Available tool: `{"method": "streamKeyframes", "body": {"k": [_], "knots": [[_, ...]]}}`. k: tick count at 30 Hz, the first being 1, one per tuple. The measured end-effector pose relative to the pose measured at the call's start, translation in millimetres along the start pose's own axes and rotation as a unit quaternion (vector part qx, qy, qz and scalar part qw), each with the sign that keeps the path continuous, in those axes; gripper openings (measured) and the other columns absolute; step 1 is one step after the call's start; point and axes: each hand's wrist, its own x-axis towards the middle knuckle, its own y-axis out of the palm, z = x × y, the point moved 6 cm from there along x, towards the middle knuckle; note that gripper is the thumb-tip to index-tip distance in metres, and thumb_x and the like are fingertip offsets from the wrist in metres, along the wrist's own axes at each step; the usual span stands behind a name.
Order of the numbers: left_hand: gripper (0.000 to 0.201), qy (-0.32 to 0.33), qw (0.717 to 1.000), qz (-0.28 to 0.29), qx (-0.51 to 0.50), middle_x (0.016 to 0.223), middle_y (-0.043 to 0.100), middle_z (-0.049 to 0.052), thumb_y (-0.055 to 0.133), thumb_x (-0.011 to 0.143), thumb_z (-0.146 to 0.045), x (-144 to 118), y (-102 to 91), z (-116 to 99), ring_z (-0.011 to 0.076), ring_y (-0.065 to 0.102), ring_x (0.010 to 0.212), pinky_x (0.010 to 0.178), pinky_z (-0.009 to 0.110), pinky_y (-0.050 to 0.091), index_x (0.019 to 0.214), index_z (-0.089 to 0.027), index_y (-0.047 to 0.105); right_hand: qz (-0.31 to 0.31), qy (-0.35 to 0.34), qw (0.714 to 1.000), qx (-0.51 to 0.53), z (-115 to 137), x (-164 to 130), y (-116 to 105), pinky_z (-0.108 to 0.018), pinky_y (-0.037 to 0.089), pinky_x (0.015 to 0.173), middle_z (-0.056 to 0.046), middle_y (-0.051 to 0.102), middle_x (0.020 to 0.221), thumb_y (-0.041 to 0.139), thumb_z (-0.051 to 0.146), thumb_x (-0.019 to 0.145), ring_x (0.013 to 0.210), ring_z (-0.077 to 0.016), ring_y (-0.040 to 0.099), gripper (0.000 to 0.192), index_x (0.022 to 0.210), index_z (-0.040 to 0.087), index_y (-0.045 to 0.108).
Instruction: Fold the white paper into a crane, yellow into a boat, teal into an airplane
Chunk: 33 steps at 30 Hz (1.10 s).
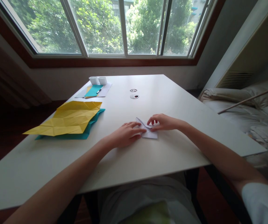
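We see the folded white paper (152, 135) just right of the middle of the frame, on the white table (176, 152), with a narrow flap standing up at its upper left. The left hand (126, 133) lies low with its fingers reaching onto the paper's left side; the right hand (163, 122) curls over the upper right, and we cannot tell whether its thumb and fingers are pinching an edge. If the left fingers press too lightly, we judge, the small piece could skid or twist on the smooth tabletop; if layers are creased while out of line, the fold could come out crooked, and too hard a pull might tear it. The raised flap could also get bent by a passing finger. Toward the upper left of the frame, two small white containers (102, 81) stand side by side at the top of some papers, near a pen (99, 90); we look at them too much from the side and from too far to tell what, if anything, they hold.
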Motion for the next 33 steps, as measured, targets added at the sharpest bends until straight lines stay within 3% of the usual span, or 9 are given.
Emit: {"method": "streamKeyframes", "body": {"k": [3,7,13,18,26,33], "knots": [[0.036,0.006,1.000,-0.002,-0.005,0.132,0.045,0.006,0.038,0.090,-0.029,1,-0.1,-1,0.0241,0.042,0.120,0.097,0.041,0.034,0.125,-0.034,0.048,0.043,-0.014,0.999,-0.017,-1,-3,1,-0.027,0.043,0.071,-0.007,0.060,0.093,0.056,0.040,0.080,0.081,-0.0159,0.056,0.033,0.106,0.022,0.065],[0.034,0.004,1.000,0.012,-0.005,0.135,0.043,0.007,0.037,0.091,-0.029,2,1.5,-1,0.0243,0.039,0.123,0.100,0.041,0.031,0.123,-0.029,0.048,0.057,-0.040,0.997,-0.025,-6,-3,0,-0.027,0.042,0.074,-0.008,0.060,0.095,0.051,0.030,0.084,0.081,-0.0154,0.056,0.028,0.106,0.023,0.066],[0.038,0.012,0.999,0.033,-0.011,0.140,0.038,0.006,0.036,0.090,-0.025,1,1.9,-4,0.0231,0.033,0.127,0.101,0.041,0.030,0.128,-0.027,0.040,0.018,-0.064,0.997,-0.031,-11,1,0,-0.028,0.041,0.076,-0.005,0.061,0.087,0.062,0.033,0.077,0.081,-0.0163,0.055,0.020,0.093,0.025,0.070],[0.050,0.015,0.999,0.046,0.010,0.145,0.029,0.004,0.032,0.091,-0.020,1,6.7,-4,0.0252,0.029,0.130,0.101,0.045,0.027,0.136,-0.039,0.027,0.007,-0.046,0.999,-0.023,-14,1,2,-0.031,0.040,0.078,-0.006,0.058,0.092,0.066,0.038,0.073,0.089,-0.0196,0.052,0.023,0.091,0.024,0.068],[0.050,-0.013,0.998,0.060,0.007,0.146,0.027,0.004,0.034,0.089,-0.017,2,8.9,-5,0.0269,0.026,0.132,0.101,0.049,0.025,0.133,-0.040,0.034,-0.052,-0.011,0.998,-0.040,-22,12,2,-0.031,0.039,0.077,-0.007,0.057,0.090,0.063,0.039,0.075,0.091,-0.0207,0.051,0.022,0.085,0.020,0.065],[0.052,-0.011,0.998,0.061,0.002,0.146,0.028,0.004,0.035,0.086,-0.016,3,7.2,-5,0.0270,0.026,0.132,0.102,0.048,0.024,0.133,-0.040,0.035,-0.100,0.029,0.993,-0.060,-41,42,3,-0.025,0.038,0.068,-0.005,0.059,0.080,0.063,0.038,0.074,0.078,-0.0157,0.052,0.021,0.079,0.017,0.063]]}}
